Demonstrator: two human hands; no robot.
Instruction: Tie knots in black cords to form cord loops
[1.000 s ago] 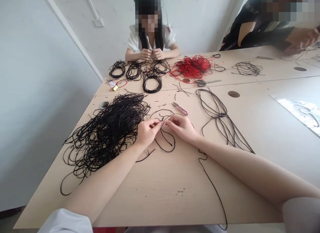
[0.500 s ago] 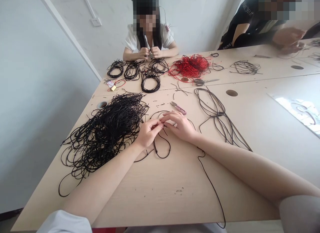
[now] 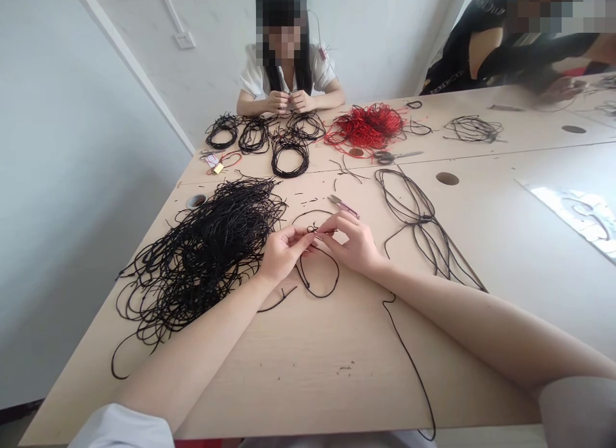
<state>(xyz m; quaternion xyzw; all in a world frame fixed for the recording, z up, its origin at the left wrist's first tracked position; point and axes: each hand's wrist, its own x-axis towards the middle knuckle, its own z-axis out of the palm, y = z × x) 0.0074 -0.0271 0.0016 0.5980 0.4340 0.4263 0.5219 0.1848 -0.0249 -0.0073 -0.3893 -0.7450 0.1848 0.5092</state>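
My left hand (image 3: 287,248) pinches a thin black cord (image 3: 338,282) between thumb and forefinger. Close beside it, my right hand (image 3: 353,240) also has its fingertips closed on the cord, where a small loop stands up between the two hands. Below the hands the cord hangs in a larger loop over the table. Left of my left hand lies a big tangled heap of black cords (image 3: 212,242). Small thread snips (image 3: 344,206) lie just beyond my right hand, partly covered by it. The exact knot at my fingertips is too small to make out.
Coiled black cord bundles (image 3: 289,159) and a red cord pile (image 3: 370,126) lie farther back, near scissors (image 3: 392,157). A tied black bundle (image 3: 423,218) rests at right. A roll of tape (image 3: 196,201) stands left. Two co-workers sit across the table (image 3: 308,364).
My right hand has drawn slightly away from the left, its fingers now pinched on the cord. A small loop shows between them, and the hanging loop has widened to the right.
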